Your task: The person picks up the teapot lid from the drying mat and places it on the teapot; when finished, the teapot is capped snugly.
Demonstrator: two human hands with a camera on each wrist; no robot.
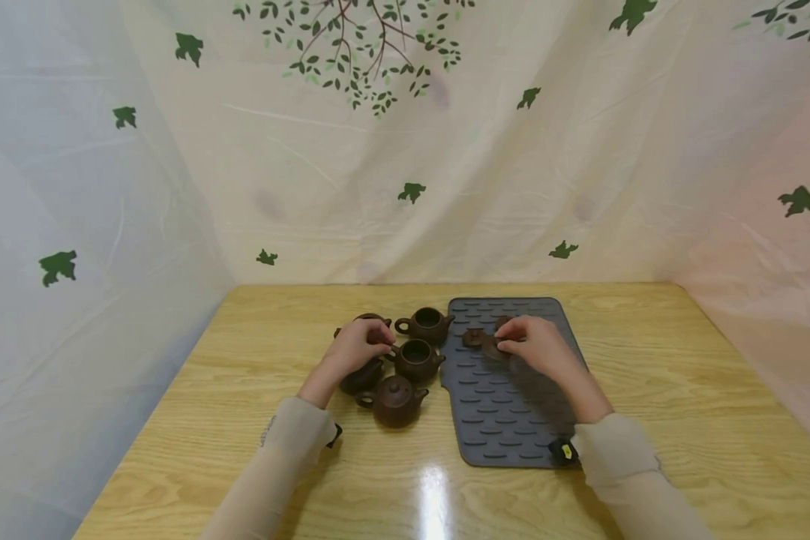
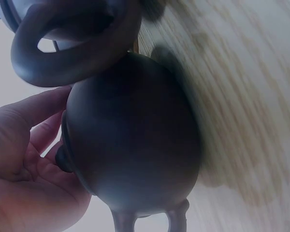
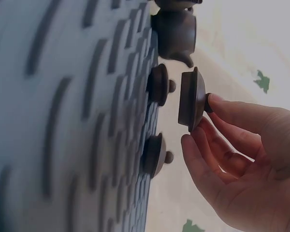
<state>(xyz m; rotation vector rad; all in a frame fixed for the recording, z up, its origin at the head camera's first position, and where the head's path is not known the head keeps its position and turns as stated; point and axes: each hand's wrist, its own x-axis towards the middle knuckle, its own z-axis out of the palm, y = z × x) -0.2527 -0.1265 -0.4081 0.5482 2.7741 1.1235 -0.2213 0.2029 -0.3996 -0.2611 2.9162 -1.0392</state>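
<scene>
My right hand (image 1: 535, 341) pinches a dark brown teapot lid (image 3: 192, 99) by its knob, holding it tilted above the ribbed grey mat (image 1: 489, 397). Two similar lids (image 3: 158, 85) rest on that mat, knobs up. My left hand (image 1: 359, 343) reaches over the cluster, its thumb and forefinger pinching at the handle of the middle lidless teapot (image 1: 418, 361); a lidded teapot (image 2: 135, 135) hides those fingertips in the left wrist view. Behind the middle one stands another lidless teapot (image 1: 427, 324). Partly under my left hand is a further teapot (image 1: 373, 318).
A lidded teapot (image 1: 396, 403) stands at the cluster's front, its spout pointing right. The wooden table (image 1: 196, 420) extends around the mat and teapots. A pale curtain (image 1: 310, 217) with green leaf and bird prints encloses the back and sides.
</scene>
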